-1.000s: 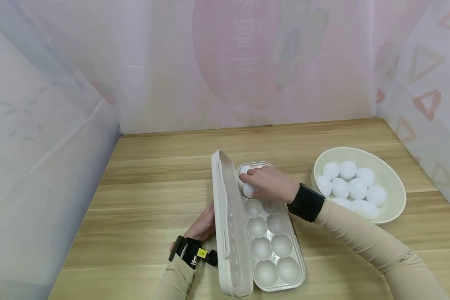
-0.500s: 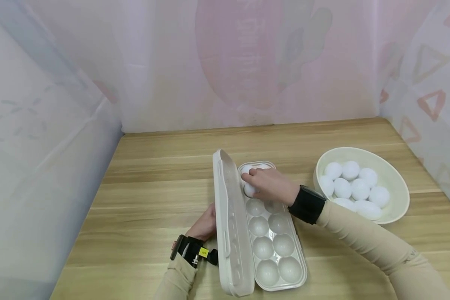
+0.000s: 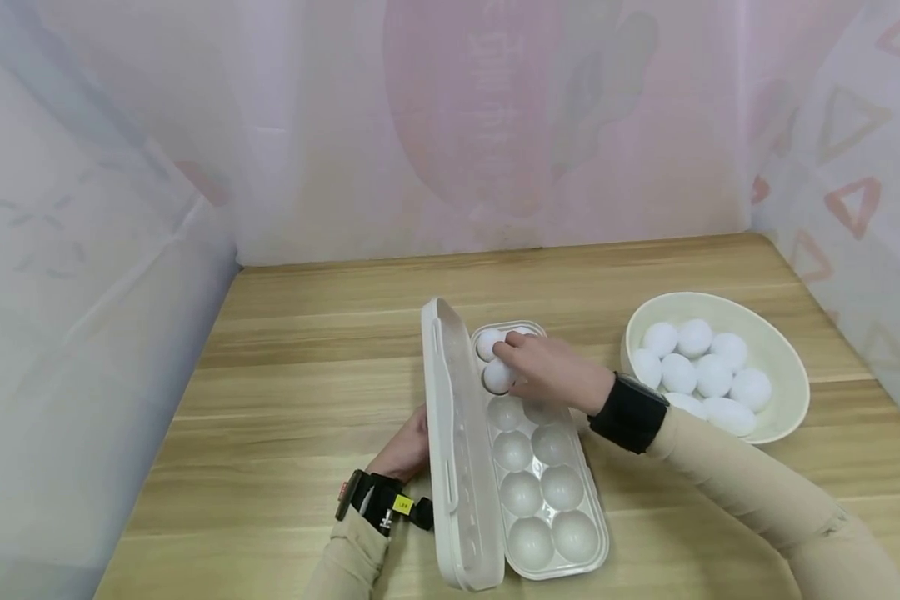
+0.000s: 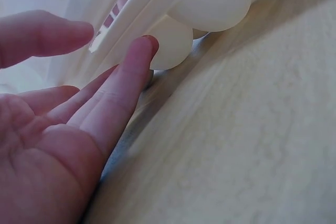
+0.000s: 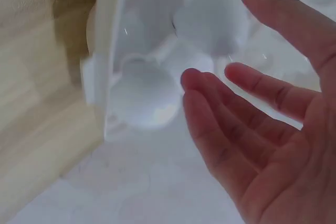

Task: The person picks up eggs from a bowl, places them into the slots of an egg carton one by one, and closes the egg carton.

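Observation:
A white egg box (image 3: 531,542) lies lengthwise on the table, its lid (image 3: 450,433) standing up on the left side. Several eggs (image 3: 498,377) sit in cups at its far end, partly hidden by my right hand (image 3: 558,371). In the right wrist view that hand (image 5: 268,129) has its thumb and fingers spread apart, holding nothing, right beside an egg (image 5: 144,95). My left hand (image 3: 405,446) is behind the lid. Seen from the left wrist, its fingers (image 4: 118,90) are fairly straight and lie against the underside near the box's rounded cups (image 4: 212,3).
On the right stands a cream bowl (image 3: 791,375) with several white eggs (image 3: 715,375), partly under the right forearm. Several cups at the near end of the box hold nothing. Fabric walls (image 3: 322,167) border the wooden table (image 3: 307,367) at the back and sides.
My right hand has drawn back slightly to the right, showing more of the eggs in the far cups. The left hand and the lid stay in place.

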The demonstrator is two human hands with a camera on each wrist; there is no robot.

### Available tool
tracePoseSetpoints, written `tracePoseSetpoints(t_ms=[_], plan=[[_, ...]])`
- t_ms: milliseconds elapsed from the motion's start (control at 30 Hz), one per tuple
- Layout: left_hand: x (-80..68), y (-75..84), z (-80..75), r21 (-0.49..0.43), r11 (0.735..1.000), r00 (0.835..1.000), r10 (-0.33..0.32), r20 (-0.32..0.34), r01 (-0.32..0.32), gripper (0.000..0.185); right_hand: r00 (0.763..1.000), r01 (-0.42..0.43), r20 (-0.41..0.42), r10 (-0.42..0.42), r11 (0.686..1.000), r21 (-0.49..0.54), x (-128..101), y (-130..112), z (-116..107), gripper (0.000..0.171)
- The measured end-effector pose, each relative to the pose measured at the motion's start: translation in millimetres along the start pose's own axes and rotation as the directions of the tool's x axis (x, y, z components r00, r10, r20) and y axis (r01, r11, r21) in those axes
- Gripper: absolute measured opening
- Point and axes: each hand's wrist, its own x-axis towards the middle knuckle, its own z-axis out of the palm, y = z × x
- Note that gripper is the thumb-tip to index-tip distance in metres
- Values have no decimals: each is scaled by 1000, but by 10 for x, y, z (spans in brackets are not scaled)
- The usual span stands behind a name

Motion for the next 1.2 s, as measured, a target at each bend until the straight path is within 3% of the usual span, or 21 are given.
tracePoseSetpoints(t_ms=[267, 533, 667, 867, 1067, 1200], plan=[[-22, 27, -15, 8, 1000, 1000, -13, -17, 13, 37, 997, -61, -41, 58, 997, -53, -347, 113, -347, 37], [-36, 45, -20, 53, 999, 1000, -13, -15, 14, 41, 983, -182, -58, 177, 979, -93, -702, 333, -664, 32], [-38, 33, -19, 54, 998, 1000, -16, 0, 16, 41, 969, -247, -24, 245, 965, -91, -850, 459, -746, 29], [-54, 30, -32, 58, 998, 1000, -7, 11, 6, 33, 944, -311, 96, 316, 948, -61, -1000, 703, -773, 24], [-66, 15, -42, 49, 999, 1000, -12, -14, 12, 29, 919, -357, 189, 346, 934, 25, -1041, 886, -636, 22], [-51, -9, -38, 59, 998, 999, -11, -33, 13, 33, 919, -356, 220, 327, 929, 103, -1038, 956, -525, 29]])
